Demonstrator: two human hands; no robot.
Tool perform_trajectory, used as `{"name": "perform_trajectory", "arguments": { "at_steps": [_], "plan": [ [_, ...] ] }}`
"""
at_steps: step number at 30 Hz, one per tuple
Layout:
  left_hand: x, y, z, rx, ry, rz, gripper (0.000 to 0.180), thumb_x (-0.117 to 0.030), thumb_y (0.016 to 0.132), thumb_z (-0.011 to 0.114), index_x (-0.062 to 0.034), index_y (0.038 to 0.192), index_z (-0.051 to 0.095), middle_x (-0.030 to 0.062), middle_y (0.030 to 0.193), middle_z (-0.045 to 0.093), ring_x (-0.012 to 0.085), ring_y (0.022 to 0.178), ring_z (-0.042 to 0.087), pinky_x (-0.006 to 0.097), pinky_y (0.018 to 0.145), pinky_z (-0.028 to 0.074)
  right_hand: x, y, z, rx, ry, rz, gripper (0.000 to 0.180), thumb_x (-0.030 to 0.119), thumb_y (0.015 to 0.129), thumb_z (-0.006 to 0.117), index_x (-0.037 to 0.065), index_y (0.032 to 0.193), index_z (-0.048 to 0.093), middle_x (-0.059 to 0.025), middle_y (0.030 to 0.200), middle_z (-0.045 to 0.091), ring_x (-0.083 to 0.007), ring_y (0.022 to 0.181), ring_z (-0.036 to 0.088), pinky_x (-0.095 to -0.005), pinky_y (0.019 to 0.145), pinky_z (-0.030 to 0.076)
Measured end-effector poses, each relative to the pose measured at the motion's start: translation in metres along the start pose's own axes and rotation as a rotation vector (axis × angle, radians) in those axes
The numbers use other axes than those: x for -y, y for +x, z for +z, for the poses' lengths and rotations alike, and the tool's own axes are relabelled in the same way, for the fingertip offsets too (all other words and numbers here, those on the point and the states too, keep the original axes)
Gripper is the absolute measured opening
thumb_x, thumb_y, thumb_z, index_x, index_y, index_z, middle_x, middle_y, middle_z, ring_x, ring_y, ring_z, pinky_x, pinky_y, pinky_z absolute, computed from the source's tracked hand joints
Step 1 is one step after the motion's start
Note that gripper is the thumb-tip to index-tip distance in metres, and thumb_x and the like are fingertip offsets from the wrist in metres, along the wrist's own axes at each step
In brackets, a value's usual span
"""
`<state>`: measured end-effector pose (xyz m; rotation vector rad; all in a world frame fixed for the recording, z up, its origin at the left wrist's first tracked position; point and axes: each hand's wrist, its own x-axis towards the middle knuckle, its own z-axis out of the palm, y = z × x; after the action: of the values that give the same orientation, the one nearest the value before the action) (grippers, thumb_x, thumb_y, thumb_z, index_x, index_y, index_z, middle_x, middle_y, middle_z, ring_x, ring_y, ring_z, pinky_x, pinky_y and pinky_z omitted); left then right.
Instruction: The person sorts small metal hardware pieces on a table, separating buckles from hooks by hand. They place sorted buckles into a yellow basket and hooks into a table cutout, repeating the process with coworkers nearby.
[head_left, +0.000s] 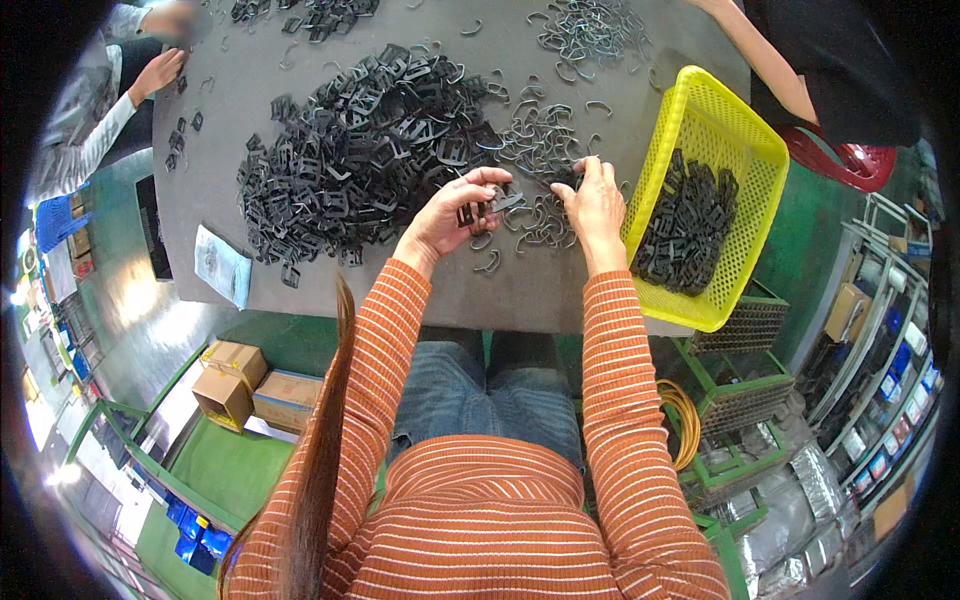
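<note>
My left hand (pixel 450 215) is closed around a small black plastic buckle-like piece (pixel 466 214), with a curved metal clip (pixel 507 197) at its fingertips. Whether the clip is seated in the plastic cannot be made out. To its right, my right hand (pixel 597 208) is curled over the loose metal clips (pixel 540 140), thumb and fingers drawn together; what sits between them is too small to tell. A large heap of black plastic pieces (pixel 350 150) spreads left of my hands. Right of them, a yellow perforated basket (pixel 683 90) contains many black pieces (pixel 690 225).
A grey table (pixel 205 150) bears everything, with a blue-white packet (pixel 222 265) near its left edge. More metal clips (pixel 590 35) and black pieces (pixel 325 15) lie at the far side. Another person's hand (pixel 158 74) is far left; another person's arm (pixel 765 60) is far right.
</note>
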<state>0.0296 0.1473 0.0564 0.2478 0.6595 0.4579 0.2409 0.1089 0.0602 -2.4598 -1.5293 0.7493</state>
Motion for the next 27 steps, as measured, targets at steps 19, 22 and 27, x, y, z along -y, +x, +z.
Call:
{"name": "perform_trajectory", "arguments": {
  "at_steps": [19,22,27],
  "plan": [
    [0.000,-0.040,-0.014,-0.351,0.205,0.127,0.030,-0.035,0.088,0.052,-0.0091,0.073,0.051,-0.0040,0.062,0.043,0.0085,0.052,0.039,0.022,0.044,0.033,0.043,0.002,0.026,0.083,0.072,-0.199,0.031,0.033,0.073,0.071,0.010,0.092,0.063,-0.0120,0.094,0.062,-0.0302,0.092,0.061,-0.0410,0.078,0.049],
    [0.034,-0.034,0.005,-0.894,1.387,0.262,0.027,-0.033,0.076,0.070,-0.0086,0.081,0.060,0.0008,0.052,0.050,0.0140,0.049,0.051,0.029,0.049,0.044,0.055,0.010,0.017,0.217,0.043,-0.137,0.029,0.032,0.071,0.071,0.011,0.091,0.066,-0.0112,0.100,0.062,-0.0278,0.097,0.059,-0.0389,0.083,0.047],
    [0.069,-0.027,0.011,-0.927,1.802,0.248,0.042,-0.030,0.073,0.071,-0.0082,0.104,0.052,0.0121,0.092,0.064,0.0298,0.085,0.062,0.039,0.069,0.049,0.035,0.012,-0.013,0.191,0.278,0.001,0.024,0.030,0.069,0.068,0.013,0.086,0.070,-0.0117,0.080,0.068,-0.0280,0.080,0.064,-0.0371,0.073,0.048]
  ]
}}
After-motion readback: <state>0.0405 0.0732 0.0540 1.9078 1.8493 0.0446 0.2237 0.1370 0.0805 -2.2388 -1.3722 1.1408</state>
